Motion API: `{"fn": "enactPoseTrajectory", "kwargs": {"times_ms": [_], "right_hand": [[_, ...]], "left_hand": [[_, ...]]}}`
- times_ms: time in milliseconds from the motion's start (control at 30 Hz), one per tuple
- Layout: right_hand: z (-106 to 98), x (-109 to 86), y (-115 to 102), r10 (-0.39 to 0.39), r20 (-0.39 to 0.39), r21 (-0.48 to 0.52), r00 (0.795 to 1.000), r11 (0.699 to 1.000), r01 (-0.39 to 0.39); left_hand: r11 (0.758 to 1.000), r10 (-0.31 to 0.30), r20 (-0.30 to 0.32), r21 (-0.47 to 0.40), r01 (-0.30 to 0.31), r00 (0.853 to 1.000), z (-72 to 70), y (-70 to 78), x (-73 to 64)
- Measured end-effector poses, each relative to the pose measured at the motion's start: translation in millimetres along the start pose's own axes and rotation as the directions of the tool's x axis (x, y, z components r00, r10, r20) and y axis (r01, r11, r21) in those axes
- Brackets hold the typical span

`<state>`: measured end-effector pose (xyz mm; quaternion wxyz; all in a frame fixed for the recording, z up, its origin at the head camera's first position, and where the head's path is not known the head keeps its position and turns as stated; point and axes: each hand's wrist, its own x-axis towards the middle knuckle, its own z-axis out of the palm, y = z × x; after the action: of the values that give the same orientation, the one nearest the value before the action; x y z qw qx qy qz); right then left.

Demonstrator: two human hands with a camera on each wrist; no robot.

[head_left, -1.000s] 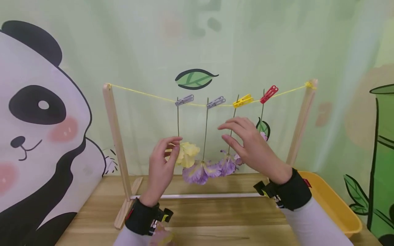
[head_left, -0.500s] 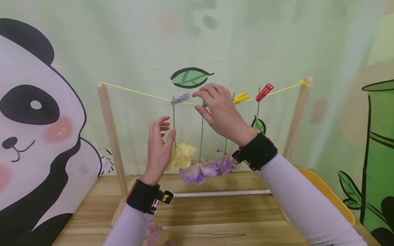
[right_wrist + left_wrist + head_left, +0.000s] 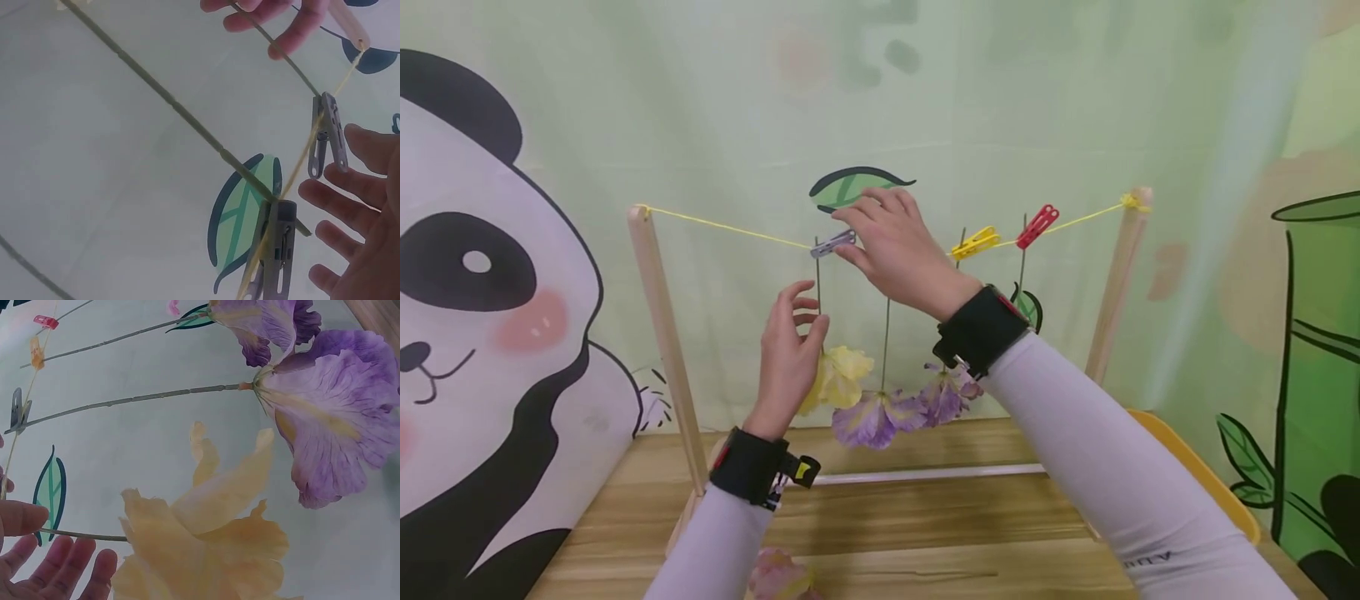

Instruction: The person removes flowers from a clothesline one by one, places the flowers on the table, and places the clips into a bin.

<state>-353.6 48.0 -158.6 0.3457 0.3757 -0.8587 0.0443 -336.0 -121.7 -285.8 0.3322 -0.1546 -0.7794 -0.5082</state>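
A yellow artificial flower (image 3: 844, 375) hangs head down by its stem (image 3: 87, 535) from a grey clothespin (image 3: 829, 245) on a yellow string. My left hand (image 3: 786, 358) is beside this stem, which passes between thumb and loosely bent fingers without a clear pinch. Around the clothespin's handle end, my right hand (image 3: 898, 254) has thumb and fingers spread; a gap shows in the right wrist view. A second grey clothespin (image 3: 279, 250), behind the right hand in the head view, holds a purple flower (image 3: 876, 419) by its stem.
The string (image 3: 722, 225) runs between two wooden posts (image 3: 658, 325). Yellow (image 3: 976, 242) and red (image 3: 1037, 227) clothespins hold more stems farther right. A pink flower (image 3: 778, 573) lies on the wooden table (image 3: 880, 517). A yellow tray (image 3: 1202, 471) stands at right.
My right hand has moved up and left, from the yellow clothespin's stem to the leftmost grey clothespin. My left hand has shifted slightly up, its fingers remaining by the yellow flower's stem.
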Motion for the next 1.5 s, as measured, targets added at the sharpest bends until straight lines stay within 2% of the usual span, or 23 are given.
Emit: {"fn": "enactPoseTrajectory", "kwargs": {"times_ms": [233, 400, 567, 733, 1000, 1267, 1500], "right_hand": [[3, 7.0, -1, 0.037, 0.039, 0.003, 0.999, 0.999, -0.037], [4, 10.1, -3, 0.085, 0.052, 0.056, 0.995, 0.995, -0.088], [6, 12.5, -4, 0.147, -0.001, 0.14, 0.989, 0.979, -0.145], [8, 11.4, -2, 0.173, -0.088, 0.194, 0.981, 0.969, -0.153], [1, 7.8, 4, 0.207, -0.253, 0.256, 0.945, 0.956, -0.14], [6, 0.1, 6, 0.195, -0.27, 0.274, 0.943, 0.954, -0.118], [8, -13.3, 11, 0.159, -0.301, 0.286, 0.94, 0.956, -0.069]], "left_hand": [[0.999, 0.038, 0.001, 0.026, -0.038, 0.999, 1.6, -1.2, 2.6], [0.998, 0.047, -0.027, 0.042, -0.046, 0.999, 2.8, -2.6, 2.1], [0.996, 0.068, -0.046, 0.055, -0.065, 0.997, 2.4, -1.0, 2.3], [0.995, 0.079, -0.054, 0.064, -0.076, 0.995, 1.2, 4.1, 3.6], [0.993, 0.107, -0.081, 0.068, -0.101, 0.991, -2.6, 9.9, 0.5], [0.985, 0.154, -0.094, 0.092, -0.145, 0.984, -4.2, 5.5, -8.2], [0.985, 0.152, -0.096, 0.103, -0.142, 0.984, -6.7, 1.1, -15.9]]}}
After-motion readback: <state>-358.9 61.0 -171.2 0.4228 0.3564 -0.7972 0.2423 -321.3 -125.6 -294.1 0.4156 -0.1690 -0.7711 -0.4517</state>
